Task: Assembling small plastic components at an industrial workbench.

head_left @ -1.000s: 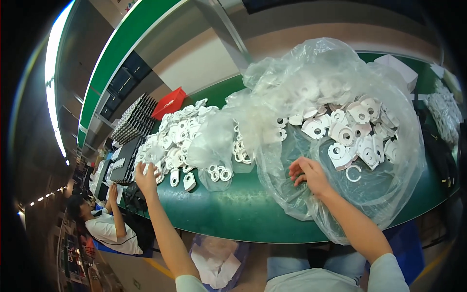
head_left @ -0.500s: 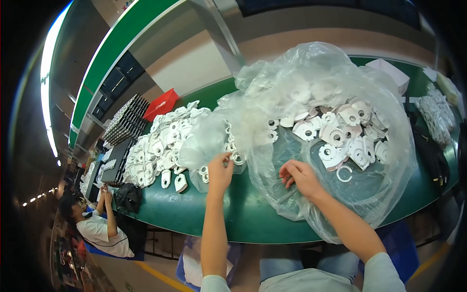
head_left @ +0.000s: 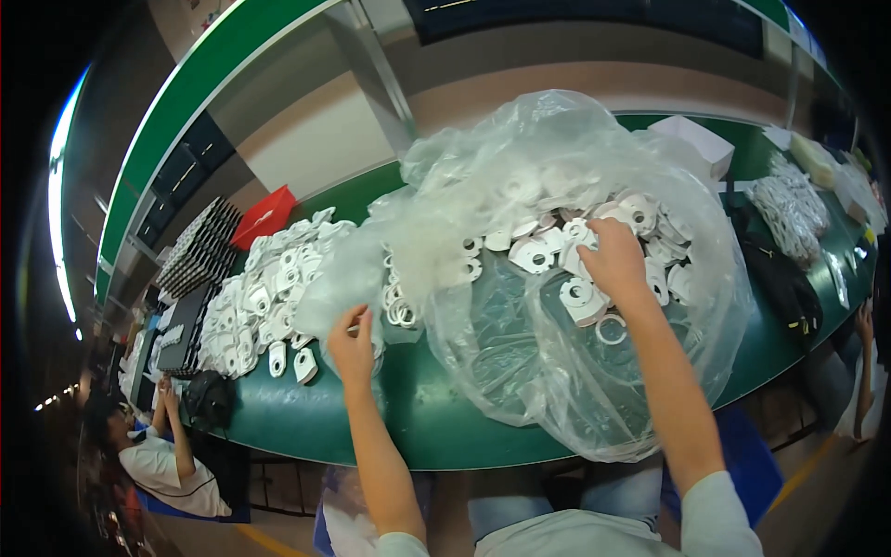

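Note:
In the large clear plastic bag (head_left: 501, 371) lies a heap of white flat parts with round holes (head_left: 534, 255). My right hand (head_left: 616, 260) reaches into this heap, thumb and fingers closing around the edge of a white holed plate (head_left: 575, 234). A loose white ring (head_left: 612, 329) rests on the bag near my right wrist. My left hand (head_left: 351, 345) is bent with thumb and fingertips close together beside a smaller clear bag (head_left: 334, 288); anything between them is too small to make out. Several white rings (head_left: 400, 312) lie at that bag's opening.
Left of the small bag spreads a pile of white parts (head_left: 264, 297), with a red bin (head_left: 264, 217) and stacked dark trays (head_left: 200, 249) behind. A white box (head_left: 696, 144) and a black bag (head_left: 780, 278) are on the right. Another person (head_left: 172, 464) sits at the far left.
My right hand has moved forward from the bag's near part onto the heap of white plates. My left hand has drawn back leftward from the rings. The whole view has shifted.

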`<state>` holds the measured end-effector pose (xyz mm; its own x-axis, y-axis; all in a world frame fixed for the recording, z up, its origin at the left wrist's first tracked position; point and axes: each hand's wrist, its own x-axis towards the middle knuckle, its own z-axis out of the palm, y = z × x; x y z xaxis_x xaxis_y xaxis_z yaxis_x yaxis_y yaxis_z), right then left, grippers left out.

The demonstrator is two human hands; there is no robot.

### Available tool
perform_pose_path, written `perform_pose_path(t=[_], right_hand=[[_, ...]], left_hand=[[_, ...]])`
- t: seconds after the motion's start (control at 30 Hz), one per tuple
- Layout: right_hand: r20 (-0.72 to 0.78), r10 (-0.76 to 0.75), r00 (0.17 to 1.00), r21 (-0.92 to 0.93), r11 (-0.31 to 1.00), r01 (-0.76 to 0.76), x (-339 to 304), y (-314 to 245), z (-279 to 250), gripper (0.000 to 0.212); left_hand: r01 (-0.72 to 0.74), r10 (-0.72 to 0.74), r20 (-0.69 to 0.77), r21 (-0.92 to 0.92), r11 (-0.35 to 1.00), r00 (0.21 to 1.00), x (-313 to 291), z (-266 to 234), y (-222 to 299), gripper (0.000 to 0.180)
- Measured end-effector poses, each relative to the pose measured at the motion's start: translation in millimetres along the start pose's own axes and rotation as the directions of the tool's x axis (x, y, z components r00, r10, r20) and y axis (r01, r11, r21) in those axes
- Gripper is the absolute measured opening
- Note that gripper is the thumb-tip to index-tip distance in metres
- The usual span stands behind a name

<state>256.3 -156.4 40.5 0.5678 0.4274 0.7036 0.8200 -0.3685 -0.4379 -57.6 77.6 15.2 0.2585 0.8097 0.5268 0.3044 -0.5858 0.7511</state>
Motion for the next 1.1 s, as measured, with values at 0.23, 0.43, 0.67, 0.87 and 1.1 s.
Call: perform_pose_path(t=[0.23,0.43,0.67,0.87,1.1], right_hand=[[0.449,0.098,0.888,-0.305,0.951,0.050,13.1,26.5,20.8,0.024],[0.465,0.153,0.872,0.002,0.985,-0.173,27.6,20.3,3.0,0.030],[0.704,0.089,0.704,0.571,0.519,-0.636,-2.5,-42.1,7.7,0.020],[0.813,0.063,0.579,0.561,0.182,-0.808,-31.0,-59.4,25.4,0.016],[0.781,0.084,0.618,0.617,0.038,-0.786,-59.1,-57.2,48.5,0.015]], left_hand=[[-0.085,0.017,0.162,0.420,0.903,0.987,-37.8,-44.4,-29.4,0.018],[-0.145,0.072,0.173,0.461,0.875,0.982,-36.8,-39.8,-36.5,0.017],[-0.105,0.117,-0.064,0.168,0.980,0.991,-43.4,-25.3,47.4,0.007],[-0.695,0.690,0.099,0.024,0.719,0.717,-42.9,42.0,102.8,0.019],[-0.744,0.698,0.331,0.018,0.668,0.635,-61.4,79.1,98.6,0.028]])
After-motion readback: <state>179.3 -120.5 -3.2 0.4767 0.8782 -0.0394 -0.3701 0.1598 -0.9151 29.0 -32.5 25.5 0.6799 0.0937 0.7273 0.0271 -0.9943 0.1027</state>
